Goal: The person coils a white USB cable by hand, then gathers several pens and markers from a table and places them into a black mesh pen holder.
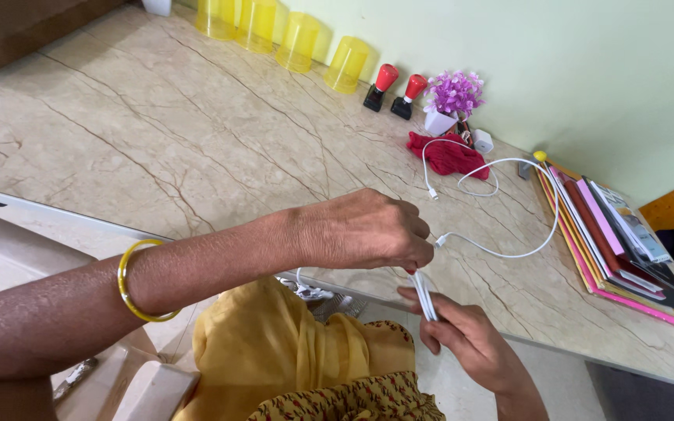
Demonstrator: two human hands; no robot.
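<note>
While both hands work at the near edge, the marble counter [196,132] carries everything else, listed by size.

Counter: beige, veined, running from the far wall to the person's lap.

Stack of books and folders [618,249]: pink, red and dark covers, fanned at the right end, well apart from the hands.

Left hand [360,230]: reaching across the body, a yellow bangle [136,282] on its forearm, fingers clenched in a pinch on the white cable [509,253] just above the gathered loops.

Right hand [470,339]: below the counter edge, palm up, fingers curled around a short bundle of folded cable [424,296].

Yellow tumblers [298,40]: four, upturned, lined along the far wall.

Red cloth [446,154]: crumpled, beside a small white pot of purple flowers [452,97].

Two red-topped stampers [395,87]: upright, near the wall.

White cable, free run: one long curve from the pinch out toward the books and back to a small white plug [482,141] by the cloth; a loose connector end [433,193] lies on the marble.

Handling note, as a judgement: winding would go best with each fold laid the same length as the bundle, the left pinch sliding along with light tension, and the slack drawn slowly so the curve clears the book stack and the plug does not drag the cloth or tip the flower pot.
</note>
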